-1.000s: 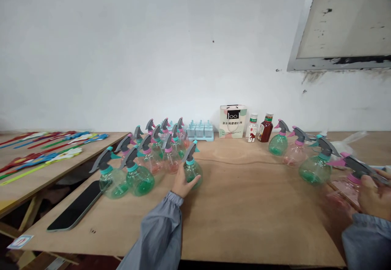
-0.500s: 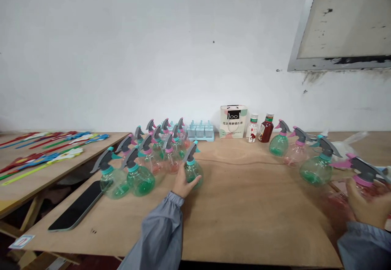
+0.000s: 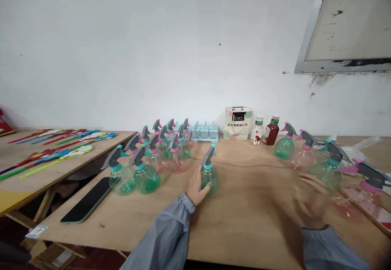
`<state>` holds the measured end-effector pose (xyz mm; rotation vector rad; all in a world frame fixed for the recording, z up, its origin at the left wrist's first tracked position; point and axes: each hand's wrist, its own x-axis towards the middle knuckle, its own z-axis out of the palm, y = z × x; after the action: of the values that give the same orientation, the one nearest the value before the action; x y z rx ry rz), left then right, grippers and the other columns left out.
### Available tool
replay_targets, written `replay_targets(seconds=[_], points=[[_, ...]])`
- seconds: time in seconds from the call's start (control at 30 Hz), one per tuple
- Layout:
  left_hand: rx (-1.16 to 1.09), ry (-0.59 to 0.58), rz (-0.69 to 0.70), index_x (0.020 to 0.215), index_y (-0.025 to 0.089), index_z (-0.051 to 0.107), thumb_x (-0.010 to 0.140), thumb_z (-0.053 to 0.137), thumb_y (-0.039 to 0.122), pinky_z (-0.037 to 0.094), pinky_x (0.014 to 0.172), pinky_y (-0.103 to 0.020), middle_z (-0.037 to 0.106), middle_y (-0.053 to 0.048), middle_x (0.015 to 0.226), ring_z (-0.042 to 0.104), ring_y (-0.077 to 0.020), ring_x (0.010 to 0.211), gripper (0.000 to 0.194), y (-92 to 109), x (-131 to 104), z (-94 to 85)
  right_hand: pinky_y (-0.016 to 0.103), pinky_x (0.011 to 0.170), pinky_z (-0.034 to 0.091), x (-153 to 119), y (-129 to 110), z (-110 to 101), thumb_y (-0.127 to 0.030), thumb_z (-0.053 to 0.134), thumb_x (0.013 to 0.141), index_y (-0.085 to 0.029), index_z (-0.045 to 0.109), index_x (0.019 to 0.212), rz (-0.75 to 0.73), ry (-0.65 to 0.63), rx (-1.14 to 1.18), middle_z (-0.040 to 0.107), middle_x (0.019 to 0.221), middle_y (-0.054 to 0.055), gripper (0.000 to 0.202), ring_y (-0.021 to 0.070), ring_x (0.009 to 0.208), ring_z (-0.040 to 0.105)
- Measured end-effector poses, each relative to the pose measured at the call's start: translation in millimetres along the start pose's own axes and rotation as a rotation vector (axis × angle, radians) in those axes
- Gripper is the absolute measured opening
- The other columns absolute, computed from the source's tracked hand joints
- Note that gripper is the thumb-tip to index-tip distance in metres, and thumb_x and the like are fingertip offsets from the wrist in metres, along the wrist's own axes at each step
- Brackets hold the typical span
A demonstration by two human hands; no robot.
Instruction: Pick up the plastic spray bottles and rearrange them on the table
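Note:
My left hand [image 3: 198, 187] is wrapped round the left side of a green spray bottle [image 3: 209, 177] with a grey and teal trigger head, upright at the table's middle. My right hand [image 3: 311, 198] is smeared by motion, and its fingers cannot be made out. It is in front of another green spray bottle [image 3: 328, 173], partly covering it; whether they touch is unclear. To its right stands a pink spray bottle [image 3: 366, 194], apart from the hand. Several green and pink spray bottles [image 3: 147, 179] stand grouped left of my left hand.
A black phone [image 3: 87, 200] lies at the table's left. Against the wall are light-blue ice-pop moulds [image 3: 205, 132], a paper bag [image 3: 238, 125] and two drink bottles [image 3: 271, 131]. Two more spray bottles [image 3: 284, 147] stand back right. A neighbouring table [image 3: 70, 160] holds colourful long-handled plastic items.
My right hand has let go of the pink spray bottle and swung left. My left hand and its green bottle have shifted slightly right. The camera view has turned a little left.

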<state>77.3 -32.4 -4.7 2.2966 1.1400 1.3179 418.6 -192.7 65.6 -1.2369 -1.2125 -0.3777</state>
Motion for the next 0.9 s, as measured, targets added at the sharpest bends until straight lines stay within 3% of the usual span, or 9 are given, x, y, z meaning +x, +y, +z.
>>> replay_targets(seconds=[0.13,0.2,0.27,0.33,0.4,0.47,0.53,0.73,0.9], points=[[-0.055,-0.212,0.124,0.155,0.017,0.018,0.082,0.061,0.052,0.038,0.111,-0.054,0.041,-0.02,0.151,0.04,-0.0352,0.14,0.091,18.6,-4.9,4.6,0.056,0.107,0.04,-14.0,-31.0,108.7,-0.043,0.067,0.078,-0.025,0.044,0.129,0.023,-0.397,0.242,0.055,0.131,0.015,0.059,0.0315,0.125,0.053],[-0.097,-0.277,0.212,0.156,0.02,0.016,0.081,0.061,0.056,0.038,0.111,-0.053,0.041,-0.017,0.152,0.041,-0.0344,0.14,0.094,23.6,-6.1,2.1,0.057,0.112,0.036,-20.9,-51.1,137.8,-0.048,0.074,0.072,-0.024,0.031,0.14,0.108,-0.507,0.322,0.042,0.146,0.017,0.084,0.0333,0.137,0.042],[-0.109,-0.238,0.256,0.153,0.023,0.025,0.084,0.057,0.056,0.04,0.11,-0.052,0.048,-0.015,0.147,0.047,-0.0326,0.135,0.084,23.6,-5.6,-4.9,0.055,0.113,0.034,-23.5,-67.1,152.7,-0.05,0.077,0.069,-0.025,0.023,0.144,0.167,-0.537,0.404,0.035,0.151,0.018,0.095,0.033,0.14,0.038],[-0.076,-0.043,0.207,0.145,0.022,0.039,0.088,0.051,0.052,0.043,0.108,-0.051,0.057,-0.014,0.136,0.054,-0.0308,0.127,0.065,18.3,-2.5,-16.9,0.051,0.109,0.04,-22.0,-76.6,159.6,-0.049,0.075,0.072,-0.026,0.022,0.143,0.215,-0.546,0.477,0.04,0.147,0.018,0.092,0.0304,0.134,0.046],[-0.011,0.281,0.087,0.135,0.019,0.046,0.092,0.046,0.047,0.044,0.106,-0.05,0.059,-0.015,0.129,0.056,-0.0306,0.123,0.051,7.7,3.7,-32.5,0.047,0.101,0.048,-18.4,-80.0,162.6,-0.047,0.071,0.076,-0.026,0.025,0.14,0.258,-0.551,0.529,0.049,0.139,0.017,0.081,0.0264,0.12,0.058],[0.053,0.587,-0.042,0.134,0.016,0.043,0.094,0.046,0.044,0.044,0.107,-0.051,0.054,-0.017,0.132,0.053,-0.0317,0.126,0.049,-7.5,13.0,-48.7,0.045,0.098,0.05,-14.5,-78.6,163.4,-0.045,0.068,0.078,-0.027,0.033,0.136,0.283,-0.549,0.555,0.055,0.133,0.014,0.07,0.0239,0.111,0.063],[0.086,0.752,-0.139,0.138,0.018,0.036,0.091,0.051,0.046,0.04,0.111,-0.053,0.046,-0.017,0.14,0.045,-0.0331,0.133,0.057,-25.8,24.0,-61.3,0.044,0.099,0.049,-11.0,-73.9,162.2,-0.046,0.069,0.078,-0.029,0.044,0.13,0.303,-0.555,0.57,0.058,0.132,0.011,0.06,0.024,0.112,0.062],[0.077,0.543,-0.331,0.137,0.016,0.035,0.071,0.073,0.045,0.037,0.111,-0.06,0.046,-0.021,0.138,0.042,-0.0391,0.136,0.082,-68.5,41.4,-61.8,0.042,0.095,0.051,0.7,-54.9,150.7,-0.05,0.072,0.074,-0.03,0.062,0.118,0.494,-0.58,0.657,0.067,0.121,0.004,0.049,0.0235,0.102,0.067],[0.236,0.44,-0.43,0.135,0.021,0.04,0.072,0.071,0.047,0.036,0.105,-0.062,0.05,-0.017,0.13,0.045,-0.0396,0.13,0.075,-61.3,30.9,-46.1,0.039,0.079,0.056,9.7,-46.0,145.5,-0.048,0.072,0.071,-0.025,0.069,0.108,0.742,-0.49,0.892,0.074,0.104,0.006,0.043,0.0279,0.097,0.069]])
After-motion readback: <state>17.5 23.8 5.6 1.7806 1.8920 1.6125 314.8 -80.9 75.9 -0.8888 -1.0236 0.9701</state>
